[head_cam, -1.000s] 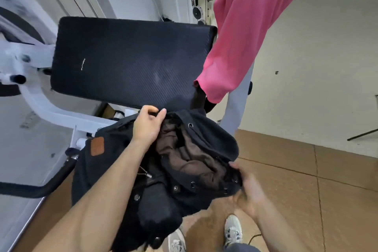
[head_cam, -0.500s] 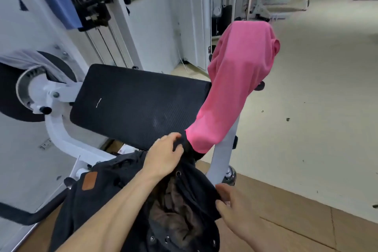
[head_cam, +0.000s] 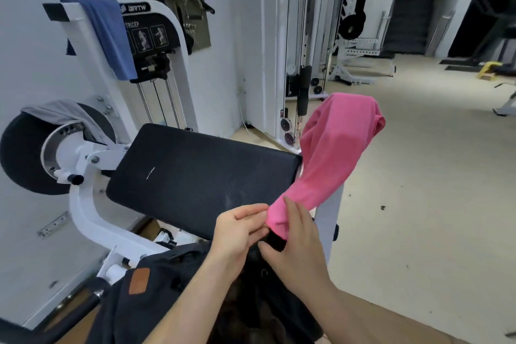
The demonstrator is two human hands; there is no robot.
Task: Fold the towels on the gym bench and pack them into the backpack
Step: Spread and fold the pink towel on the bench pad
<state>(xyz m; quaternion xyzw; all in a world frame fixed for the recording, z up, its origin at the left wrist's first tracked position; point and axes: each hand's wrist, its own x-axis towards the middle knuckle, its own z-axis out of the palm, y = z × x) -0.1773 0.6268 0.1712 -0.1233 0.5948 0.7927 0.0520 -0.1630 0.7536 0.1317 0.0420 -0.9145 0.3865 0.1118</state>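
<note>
A pink towel hangs over an upright post at the right end of the black bench pad. My right hand holds the towel's lower end, index finger lying on the cloth and thumb under it. My left hand reaches in from the left, its straight fingers touching the same lower corner. The dark backpack, with a brown leather patch, sits below my hands. Its mouth is open and shows brown lining. A blue towel drapes over the machine frame, and a grey towel lies on the black wheel.
The white triceps machine with its weight stack stands behind the pad against the wall. A cable tower rises at centre back. Beige floor stretches to the right, with racks and more equipment far behind.
My view has tilted up from the backpack. Both hands let go of the backpack's mouth and rose to the lower end of the pink towel.
</note>
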